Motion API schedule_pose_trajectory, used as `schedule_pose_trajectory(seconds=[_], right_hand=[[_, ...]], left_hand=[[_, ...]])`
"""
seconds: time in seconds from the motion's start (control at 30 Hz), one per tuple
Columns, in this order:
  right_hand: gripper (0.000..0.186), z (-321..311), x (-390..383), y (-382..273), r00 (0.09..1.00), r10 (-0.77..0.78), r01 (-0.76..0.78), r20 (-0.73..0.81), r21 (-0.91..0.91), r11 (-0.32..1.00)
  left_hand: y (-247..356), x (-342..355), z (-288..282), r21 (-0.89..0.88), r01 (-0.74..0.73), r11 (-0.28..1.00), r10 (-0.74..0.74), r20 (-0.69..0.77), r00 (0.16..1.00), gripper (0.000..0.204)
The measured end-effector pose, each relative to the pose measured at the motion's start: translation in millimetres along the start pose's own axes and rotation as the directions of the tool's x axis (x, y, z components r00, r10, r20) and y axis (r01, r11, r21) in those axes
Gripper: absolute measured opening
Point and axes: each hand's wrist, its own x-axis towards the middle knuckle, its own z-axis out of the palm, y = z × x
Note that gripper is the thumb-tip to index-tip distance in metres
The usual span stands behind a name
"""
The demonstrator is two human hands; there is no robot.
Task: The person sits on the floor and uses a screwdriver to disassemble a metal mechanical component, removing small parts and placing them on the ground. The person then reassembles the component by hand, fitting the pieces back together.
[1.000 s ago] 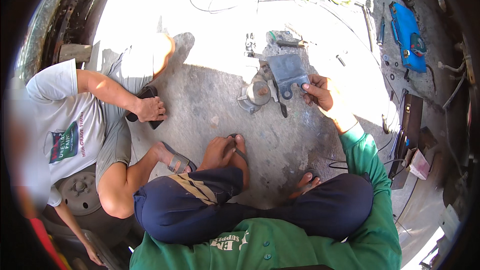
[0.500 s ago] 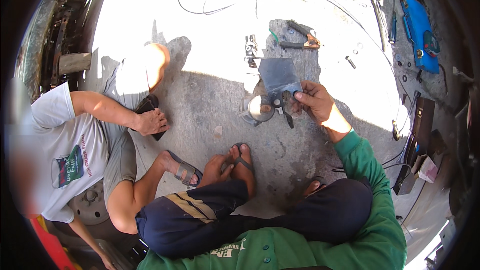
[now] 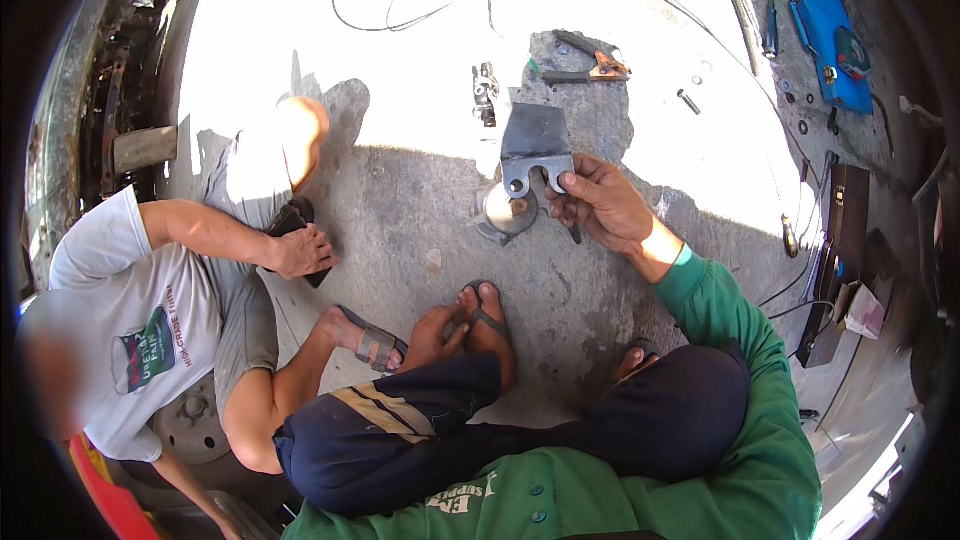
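My right hand (image 3: 605,202) pinches the near corner of a bent metal bracket (image 3: 535,130), holding it above the concrete. The bracket has a flat dark plate and a lighter folded edge with a round hole and a rounded notch. Partly hidden beneath it stands a round metal part (image 3: 508,218). My left hand (image 3: 432,338) rests beside my sandalled left foot, its thumb apart from loosely bent fingers. A small metal fitting (image 3: 485,95) lies on the ground beyond the bracket.
A clamp with copper jaws (image 3: 606,70), a bolt (image 3: 688,102) and looping cables lie farther off. At right are a blue case (image 3: 826,35), a screwdriver (image 3: 771,22) and a dark long box (image 3: 838,240). On the left sits another person, one hand (image 3: 302,252) on a dark object.
My right hand has moved slightly left and tilted the bracket, so its folded edge with the hole and notch now faces me. My left hand stays by the foot.
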Motion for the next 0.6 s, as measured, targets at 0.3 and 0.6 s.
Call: schedule_pose_trajectory(seconds=[0.3, 0.6], right_hand=[[0.027, -4, -3, -6, 0.992, -0.101, 0.089, -0.070, -0.154, 0.984], [0.026, -36, -10, -5, 0.998, 0.040, -0.029, 0.048, -0.207, 0.978]], left_hand=[[-1, -3, 5, -0.024, 0.018, 1.000, -0.018, 0.033, 0.999, 0.031], [7, -6, 6, -0.041, 0.080, 0.996, -0.076, 0.087, 0.993, 0.036]])
